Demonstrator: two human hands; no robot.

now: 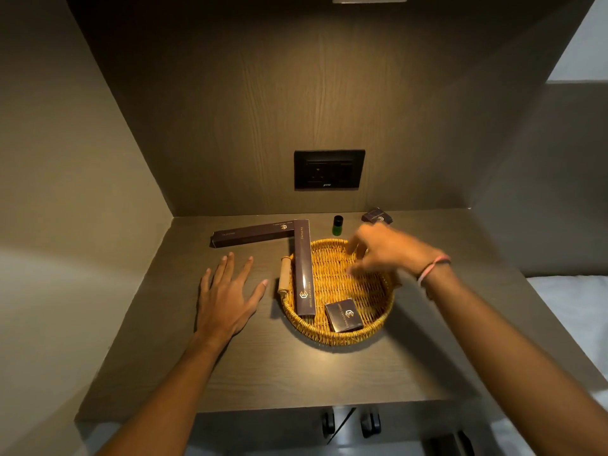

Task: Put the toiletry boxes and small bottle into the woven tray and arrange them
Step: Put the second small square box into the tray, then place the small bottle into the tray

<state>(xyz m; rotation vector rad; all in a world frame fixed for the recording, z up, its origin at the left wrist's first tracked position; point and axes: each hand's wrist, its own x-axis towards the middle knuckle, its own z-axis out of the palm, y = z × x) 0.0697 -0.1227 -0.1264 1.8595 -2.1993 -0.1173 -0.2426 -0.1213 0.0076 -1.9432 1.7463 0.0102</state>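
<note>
Our right hand (381, 255): blurred over woven tray (339, 291), grip loose, empty | left hand (227, 291): flat, open on desk (296, 373) | small bottle (337, 225): upright behind tray; likely light, slick, take by sides | two boxes in tray, two outside; light, stiff card.

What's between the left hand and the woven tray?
Head view: only bare shelf between the left hand and the woven tray; the tray's wooden handle faces it.

Round golden-yellow woven straw tray (335, 337) with a criss-cross pattern; dark purple-brown cardboard boxes (303, 268) with gold marks; small green bottle (337, 226) with black cap at 12 o'clock
</note>
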